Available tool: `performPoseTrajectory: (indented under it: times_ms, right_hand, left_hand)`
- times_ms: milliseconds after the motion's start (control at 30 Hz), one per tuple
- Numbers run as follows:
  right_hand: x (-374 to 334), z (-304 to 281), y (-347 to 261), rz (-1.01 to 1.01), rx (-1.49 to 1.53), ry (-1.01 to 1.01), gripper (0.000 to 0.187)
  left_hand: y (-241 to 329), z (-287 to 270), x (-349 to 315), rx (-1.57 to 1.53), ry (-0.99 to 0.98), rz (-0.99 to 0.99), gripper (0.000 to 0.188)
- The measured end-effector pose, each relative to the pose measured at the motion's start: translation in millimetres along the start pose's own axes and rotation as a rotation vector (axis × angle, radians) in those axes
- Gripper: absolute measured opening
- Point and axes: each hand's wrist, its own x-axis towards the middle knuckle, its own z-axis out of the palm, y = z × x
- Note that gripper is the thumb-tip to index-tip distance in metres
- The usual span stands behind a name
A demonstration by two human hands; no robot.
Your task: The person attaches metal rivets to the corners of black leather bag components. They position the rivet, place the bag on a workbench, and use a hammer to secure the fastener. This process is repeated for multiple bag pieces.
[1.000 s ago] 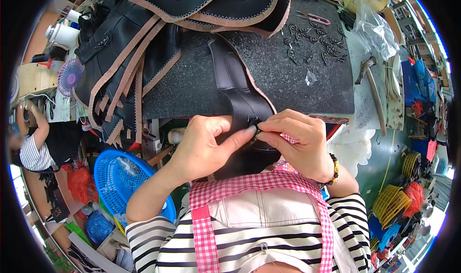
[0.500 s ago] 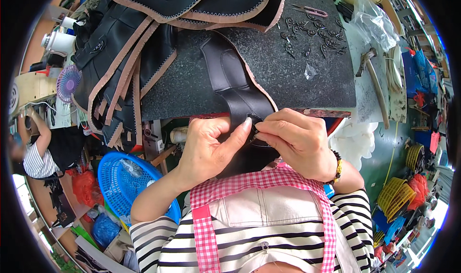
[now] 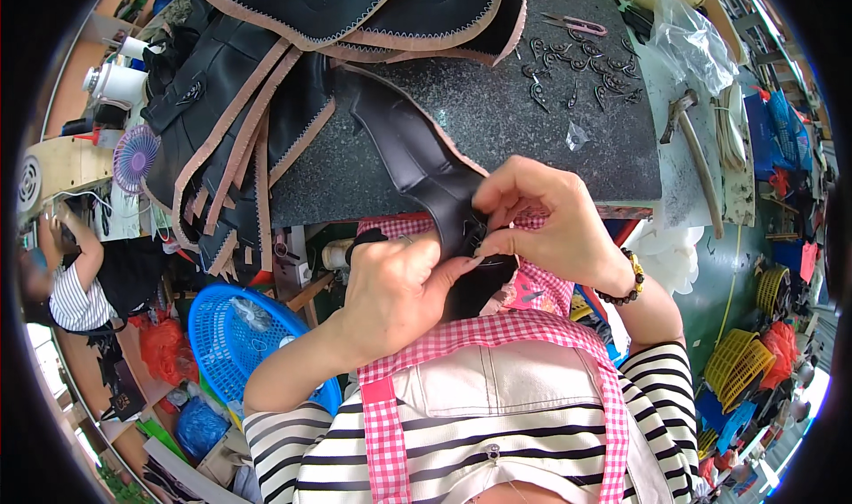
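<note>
Of the hands (image 3: 395,295) (image 3: 568,233), left grips black leather (image 3: 410,153), right's hold unclear (stacked panels (image 3: 311,5) crowd the bench (image 3: 524,136), hammer (image 3: 698,160) at right).

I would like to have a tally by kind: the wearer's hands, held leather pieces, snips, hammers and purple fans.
Left hand and right hand: 2
Held black leather piece: 1
Snips: 1
Hammer: 1
Purple fan: 1
Total: 6

Left grip (image 3: 390,295) beside curled right grip (image 3: 568,229)
</note>
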Motion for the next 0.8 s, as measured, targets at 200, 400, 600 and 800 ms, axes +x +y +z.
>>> performPoseTrajectory:
  times_ms: [200, 400, 600, 800]
  right_hand:
    - [-1.8, -6.1, -0.3, -0.173, -0.135, -0.019, 0.019]
    - [-7.0, -3.4, 0.4, -0.168, -0.102, 0.023, 0.016]
    - [-19.1, 1.7, -1.6, -0.235, -0.177, 0.076, 0.017]
    - [-33.5, 11.5, -4.3, -0.649, -0.408, 0.243, 0.022]
  left_hand:
    - [4.1, -1.0, -3.1, -0.047, -0.029, -0.124, 0.016]
    - [8.9, 6.1, -7.3, -0.268, 0.091, -0.226, 0.015]
    - [14.1, 1.1, -12.5, -0.205, -0.002, -0.118, 0.02]
    - [11.5, 5.3, -15.3, -0.264, 0.038, -0.081, 0.019]
